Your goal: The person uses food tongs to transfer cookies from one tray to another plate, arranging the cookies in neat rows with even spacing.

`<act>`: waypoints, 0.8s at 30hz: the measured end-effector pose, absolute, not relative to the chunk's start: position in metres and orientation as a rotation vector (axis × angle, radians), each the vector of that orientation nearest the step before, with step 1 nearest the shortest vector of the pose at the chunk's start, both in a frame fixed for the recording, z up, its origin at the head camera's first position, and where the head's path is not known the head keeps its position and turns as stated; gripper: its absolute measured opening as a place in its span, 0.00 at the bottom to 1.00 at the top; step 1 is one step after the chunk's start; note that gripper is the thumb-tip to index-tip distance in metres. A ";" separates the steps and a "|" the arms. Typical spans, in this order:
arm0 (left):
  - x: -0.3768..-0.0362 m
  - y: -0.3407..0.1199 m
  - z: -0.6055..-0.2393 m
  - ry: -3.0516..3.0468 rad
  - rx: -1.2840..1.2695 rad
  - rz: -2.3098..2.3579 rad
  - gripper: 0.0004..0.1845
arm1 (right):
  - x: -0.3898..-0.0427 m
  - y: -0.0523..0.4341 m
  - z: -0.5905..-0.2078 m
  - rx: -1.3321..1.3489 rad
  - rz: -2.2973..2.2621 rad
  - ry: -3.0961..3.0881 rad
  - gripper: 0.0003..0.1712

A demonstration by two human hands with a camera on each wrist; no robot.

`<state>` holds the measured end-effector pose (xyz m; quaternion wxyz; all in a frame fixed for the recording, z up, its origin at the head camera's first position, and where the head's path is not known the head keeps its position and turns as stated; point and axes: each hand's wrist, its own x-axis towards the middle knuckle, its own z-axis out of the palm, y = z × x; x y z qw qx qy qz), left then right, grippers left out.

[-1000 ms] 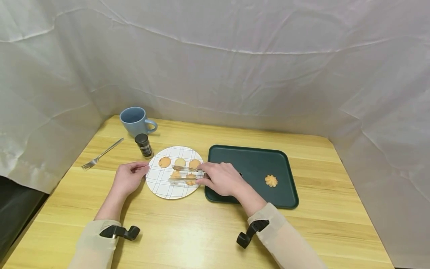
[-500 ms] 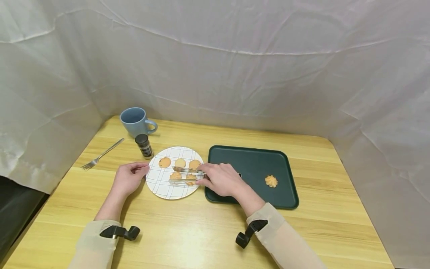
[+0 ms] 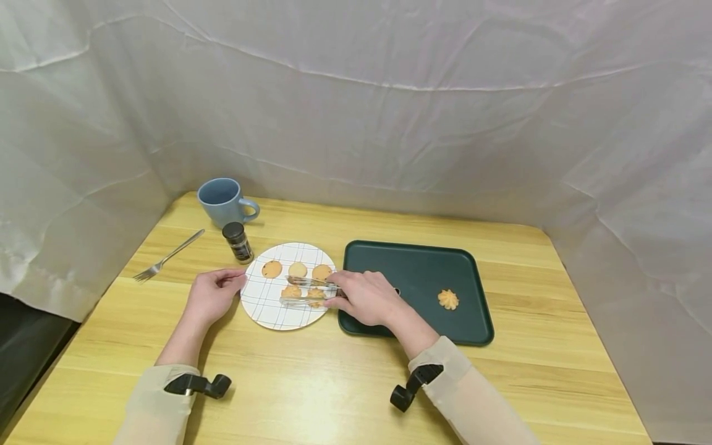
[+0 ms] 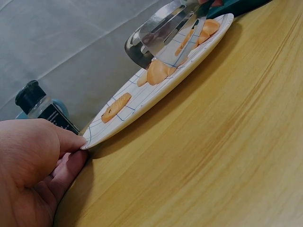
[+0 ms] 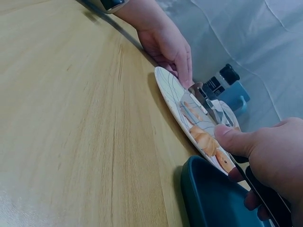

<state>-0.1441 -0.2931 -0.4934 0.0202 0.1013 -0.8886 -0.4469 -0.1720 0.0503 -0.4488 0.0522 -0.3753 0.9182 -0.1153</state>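
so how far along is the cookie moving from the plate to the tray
Done: one cookie lies on the green tray. In hand: the right hand holds tongs over the plate, while the left hand touches its rim. Left: about five cookies on the plate.

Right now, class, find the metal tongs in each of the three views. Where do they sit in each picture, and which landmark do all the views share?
Head view: the tongs lie over the plate's right half, held by the right hand.
Left wrist view: tongs at top centre, above the cookies.
Right wrist view: tongs right of centre, over the plate.
Shared landmark: the white grid-patterned plate.
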 end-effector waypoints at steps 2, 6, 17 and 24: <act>-0.144 -0.293 -0.494 -2.754 0.317 -1.391 0.19 | -0.172 0.051 -0.449 -1.140 -0.356 2.798 0.31; -0.145 -0.293 -0.494 -2.747 0.318 -1.398 0.20 | -0.170 0.052 -0.446 -1.131 -0.374 2.801 0.31; -0.144 -0.292 -0.492 -2.753 0.320 -1.387 0.20 | -0.159 0.065 -0.429 -1.105 -0.427 2.840 0.32; -0.143 -0.291 -0.491 -2.766 0.337 -1.393 0.21 | -0.151 0.085 -0.423 -1.069 -0.507 2.876 0.32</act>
